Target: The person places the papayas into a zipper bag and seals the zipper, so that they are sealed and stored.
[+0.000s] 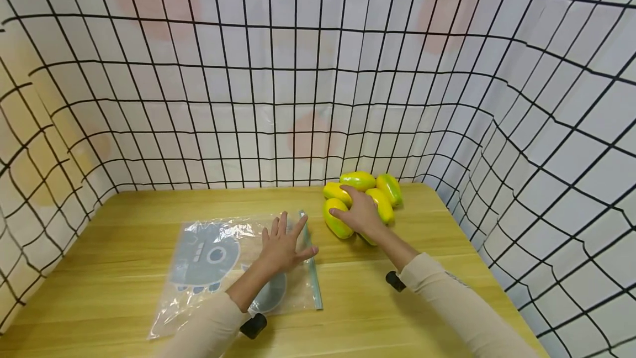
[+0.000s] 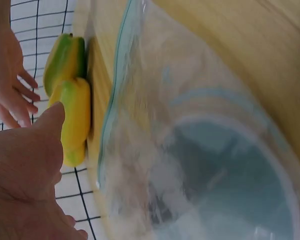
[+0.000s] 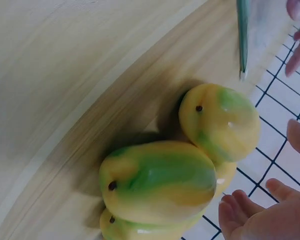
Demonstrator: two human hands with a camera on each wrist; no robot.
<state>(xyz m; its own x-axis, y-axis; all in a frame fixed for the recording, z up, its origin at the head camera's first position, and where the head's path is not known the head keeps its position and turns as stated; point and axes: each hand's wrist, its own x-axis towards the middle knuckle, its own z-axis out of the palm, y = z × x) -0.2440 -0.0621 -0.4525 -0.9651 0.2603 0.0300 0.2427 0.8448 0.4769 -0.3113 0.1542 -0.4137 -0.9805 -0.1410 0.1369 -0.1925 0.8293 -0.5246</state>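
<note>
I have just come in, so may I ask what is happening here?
A person's open right hand is over a cluster of yellow-green fruits; contact is hard to tell. Their widely spread left hand is over a clear printed bag lying flat on the wooden table. The fruits sit outside the bag, to its right.

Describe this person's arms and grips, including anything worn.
The left sleeve and right sleeve are long and cream, with a greyish marking on the right. A black piece sits beside the left sleeve's end, a second black piece beside the right's. The left grip and right grip are ungloved.
</note>
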